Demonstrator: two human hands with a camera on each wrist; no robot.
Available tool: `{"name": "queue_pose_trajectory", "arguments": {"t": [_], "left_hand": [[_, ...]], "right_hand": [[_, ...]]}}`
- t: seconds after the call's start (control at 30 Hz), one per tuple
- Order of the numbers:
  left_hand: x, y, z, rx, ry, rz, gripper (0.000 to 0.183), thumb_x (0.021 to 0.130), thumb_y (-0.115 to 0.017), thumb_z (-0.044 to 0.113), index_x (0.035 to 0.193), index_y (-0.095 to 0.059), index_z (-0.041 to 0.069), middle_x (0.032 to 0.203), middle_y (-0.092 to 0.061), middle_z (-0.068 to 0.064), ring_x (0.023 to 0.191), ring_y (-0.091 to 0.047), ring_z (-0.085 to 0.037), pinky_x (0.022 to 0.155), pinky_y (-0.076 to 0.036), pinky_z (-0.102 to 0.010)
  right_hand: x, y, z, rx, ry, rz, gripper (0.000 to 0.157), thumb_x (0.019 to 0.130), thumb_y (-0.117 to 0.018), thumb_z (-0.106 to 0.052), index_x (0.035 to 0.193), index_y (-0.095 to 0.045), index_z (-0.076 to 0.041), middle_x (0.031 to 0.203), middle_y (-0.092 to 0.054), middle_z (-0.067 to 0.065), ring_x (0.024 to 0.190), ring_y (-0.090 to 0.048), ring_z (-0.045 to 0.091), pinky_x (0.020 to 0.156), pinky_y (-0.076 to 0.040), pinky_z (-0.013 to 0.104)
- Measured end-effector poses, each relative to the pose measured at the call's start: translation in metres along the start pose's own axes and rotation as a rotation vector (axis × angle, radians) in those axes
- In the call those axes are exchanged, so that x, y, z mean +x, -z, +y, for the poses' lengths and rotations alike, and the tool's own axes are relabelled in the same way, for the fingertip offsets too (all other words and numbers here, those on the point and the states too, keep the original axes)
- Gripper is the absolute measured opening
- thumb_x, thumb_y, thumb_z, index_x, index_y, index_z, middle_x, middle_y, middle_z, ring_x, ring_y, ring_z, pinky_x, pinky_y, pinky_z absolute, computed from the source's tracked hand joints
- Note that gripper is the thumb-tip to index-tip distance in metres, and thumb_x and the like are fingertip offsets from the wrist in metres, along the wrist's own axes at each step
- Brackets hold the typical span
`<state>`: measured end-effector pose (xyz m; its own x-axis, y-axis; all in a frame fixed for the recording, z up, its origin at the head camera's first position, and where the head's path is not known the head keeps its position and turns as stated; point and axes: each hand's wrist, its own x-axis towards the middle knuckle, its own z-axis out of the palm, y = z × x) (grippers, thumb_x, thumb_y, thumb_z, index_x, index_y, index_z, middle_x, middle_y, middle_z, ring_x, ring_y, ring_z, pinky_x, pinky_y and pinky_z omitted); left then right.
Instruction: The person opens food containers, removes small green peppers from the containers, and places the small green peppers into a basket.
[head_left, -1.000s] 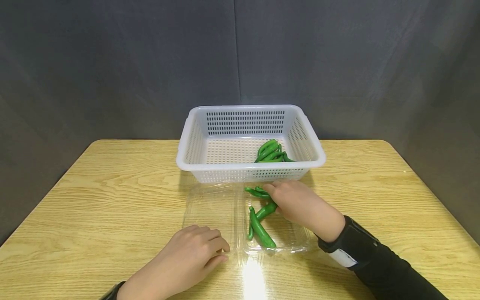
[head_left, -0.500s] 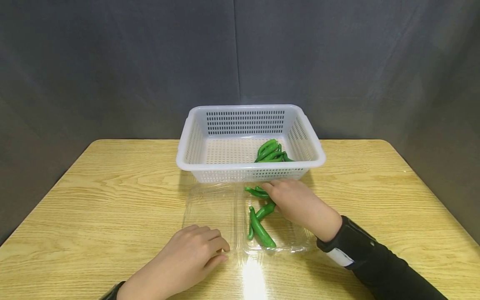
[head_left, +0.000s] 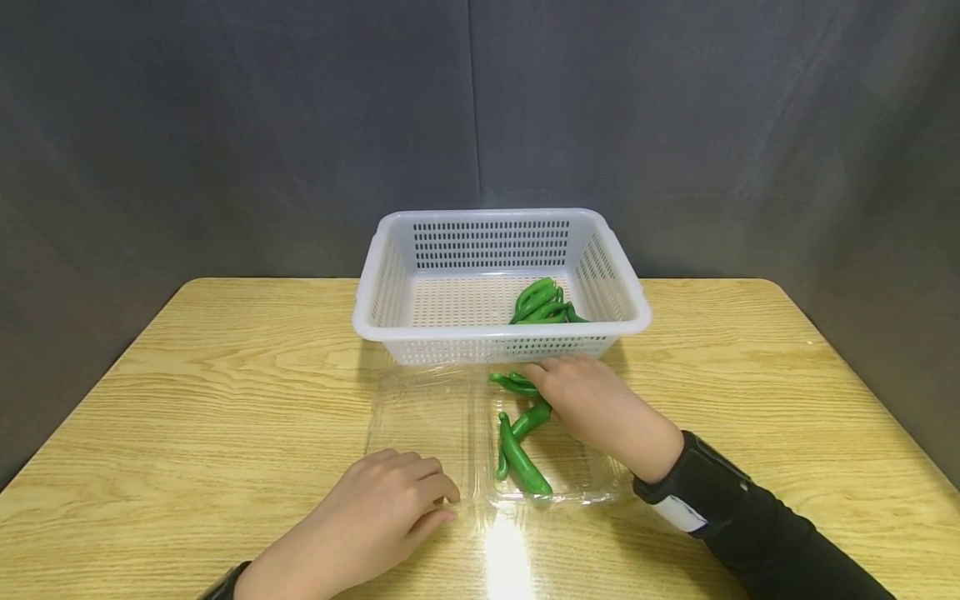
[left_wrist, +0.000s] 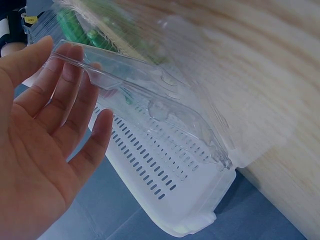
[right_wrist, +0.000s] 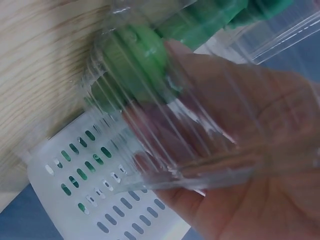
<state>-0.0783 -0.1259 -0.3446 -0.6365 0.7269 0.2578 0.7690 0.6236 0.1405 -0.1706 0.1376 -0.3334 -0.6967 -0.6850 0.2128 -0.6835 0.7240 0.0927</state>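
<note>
A clear plastic clamshell container (head_left: 600, 492) lies unfolded on the table, with several green chili peppers (head_left: 525, 467) in its right half. My right hand (head_left: 600, 412) reaches into that half. In the right wrist view, its thumb and fingers pinch a green chili pepper (right_wrist: 142, 55) behind the clear wall; the pepper's other end is hard to see. At the front edge of the left half, the lid (head_left: 423, 417), rests my left hand (head_left: 390, 504), fingers loosely bent. In the left wrist view its fingertips touch the clear lid edge (left_wrist: 135, 85) without gripping it.
A white perforated basket (head_left: 502, 332) stands just behind the container. More green peppers (head_left: 540, 304) are piled in its right front corner. The wooden table (head_left: 225, 375) ends at a dark grey curtain (head_left: 300, 125).
My right hand has shifted very slightly left and back over the peppers. The left hand, container and basket have not moved.
</note>
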Motion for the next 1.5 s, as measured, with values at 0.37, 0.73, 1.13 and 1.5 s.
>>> {"name": "queue_pose_trajectory", "arguments": {"t": [0.37, 0.73, 1.13, 1.5], "left_hand": [[0.001, 0.001, 0.000, -0.001, 0.007, -0.011, 0.009, 0.091, -0.073, 0.027, 0.093, -0.073, 0.018, 0.089, -0.066, 0.011, 0.078, -0.060, -0.006, 0.071, -0.050, -0.028], [0.001, 0.001, 0.000, -0.003, 0.003, -0.006, 0.008, 0.090, -0.074, 0.026, 0.093, -0.073, 0.018, 0.088, -0.066, 0.011, 0.076, -0.060, -0.005, 0.070, -0.050, -0.028], [-0.001, 0.000, 0.000, 0.001, -0.003, 0.003, 0.009, 0.090, -0.073, 0.027, 0.092, -0.073, 0.018, 0.087, -0.065, 0.011, 0.077, -0.060, -0.005, 0.071, -0.050, -0.028], [-0.001, 0.000, -0.001, 0.013, -0.009, 0.018, 0.009, 0.089, -0.074, 0.026, 0.092, -0.073, 0.018, 0.086, -0.065, 0.011, 0.076, -0.060, -0.006, 0.070, -0.050, -0.028]], "right_hand": [[0.001, 0.001, -0.001, 0.034, 0.010, 0.016, 0.036, 0.081, -0.076, 0.004, 0.114, -0.065, -0.002, 0.098, -0.067, 0.009, 0.087, -0.067, 0.026, 0.073, -0.056, 0.040], [0.001, 0.003, -0.001, -0.022, 0.033, 0.082, 0.028, 0.080, -0.077, 0.001, 0.106, -0.069, -0.004, 0.087, -0.063, 0.005, 0.073, -0.063, 0.021, 0.064, -0.053, 0.036], [0.000, 0.012, -0.008, -0.061, 0.071, 0.165, 0.035, 0.076, -0.074, 0.005, 0.108, -0.069, -0.006, 0.087, -0.061, 0.003, 0.066, -0.060, 0.019, 0.056, -0.048, 0.033], [-0.002, 0.025, -0.015, -0.102, 0.110, 0.240, 0.039, 0.076, -0.070, 0.005, 0.112, -0.068, -0.008, 0.092, -0.064, 0.002, 0.075, -0.065, 0.020, 0.063, -0.049, 0.032]]}}
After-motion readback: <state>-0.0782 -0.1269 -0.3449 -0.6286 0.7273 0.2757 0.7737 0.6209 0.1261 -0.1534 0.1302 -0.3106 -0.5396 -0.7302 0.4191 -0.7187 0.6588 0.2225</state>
